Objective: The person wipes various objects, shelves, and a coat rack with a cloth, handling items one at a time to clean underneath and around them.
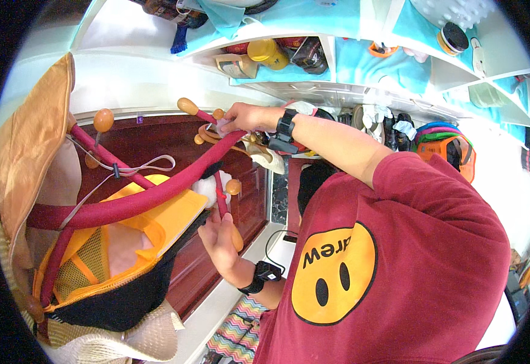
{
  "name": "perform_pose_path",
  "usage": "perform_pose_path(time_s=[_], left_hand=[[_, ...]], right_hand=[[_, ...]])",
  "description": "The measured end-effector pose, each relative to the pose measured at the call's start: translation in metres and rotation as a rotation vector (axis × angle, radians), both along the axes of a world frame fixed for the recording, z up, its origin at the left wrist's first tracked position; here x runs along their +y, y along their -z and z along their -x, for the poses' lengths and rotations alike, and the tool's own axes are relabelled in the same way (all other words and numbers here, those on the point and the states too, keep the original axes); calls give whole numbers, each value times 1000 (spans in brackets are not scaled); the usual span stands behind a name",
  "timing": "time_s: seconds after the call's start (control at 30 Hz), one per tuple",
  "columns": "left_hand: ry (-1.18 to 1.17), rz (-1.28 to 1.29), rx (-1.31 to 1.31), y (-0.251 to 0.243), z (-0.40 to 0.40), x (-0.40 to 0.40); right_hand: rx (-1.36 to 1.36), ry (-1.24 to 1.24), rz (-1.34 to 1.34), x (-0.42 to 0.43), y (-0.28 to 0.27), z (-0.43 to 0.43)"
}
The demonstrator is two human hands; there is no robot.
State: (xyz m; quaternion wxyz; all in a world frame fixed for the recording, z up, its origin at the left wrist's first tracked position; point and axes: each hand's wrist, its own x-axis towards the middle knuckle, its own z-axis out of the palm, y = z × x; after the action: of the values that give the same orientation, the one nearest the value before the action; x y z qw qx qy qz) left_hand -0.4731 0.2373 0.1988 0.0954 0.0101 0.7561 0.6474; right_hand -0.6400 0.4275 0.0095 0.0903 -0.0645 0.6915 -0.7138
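A rack of curved maroon bars (165, 200), tipped with wooden knobs, lies before me at the left. My right hand (242, 117) is at its upper end, fingers pinched on a tuft of white fluffy material (222, 127) against a peg. Lower down, my left hand (219, 236) grasps another maroon peg (221, 200) close to its wooden tip (236, 237). White fluff (206, 189) also shows beside that peg. Hanging from the rack are a yellow and black mesh cap (114, 282) and an orange-tan hat (33, 136). A woven straw hat (119, 339) is beneath the cap.
Behind the rack is a dark red panelled door (247, 177). Blue-lined shelves (379, 63) cross the top, holding a yellow tub (267, 53). Shoes (388, 129) and an orange bag (465, 154) stand beyond my right arm. A zigzag-striped cloth (233, 330) lies low.
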Motion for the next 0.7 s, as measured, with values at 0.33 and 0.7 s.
perform_pose_path(time_s=[0.33,0.7], left_hand=[[5,-9,58,8,-2,-8],[-2,-12,66,8,-1,-7]], right_hand=[[-122,-121,206,1,26,-11],[-70,46,-352,-27,83,-49]])
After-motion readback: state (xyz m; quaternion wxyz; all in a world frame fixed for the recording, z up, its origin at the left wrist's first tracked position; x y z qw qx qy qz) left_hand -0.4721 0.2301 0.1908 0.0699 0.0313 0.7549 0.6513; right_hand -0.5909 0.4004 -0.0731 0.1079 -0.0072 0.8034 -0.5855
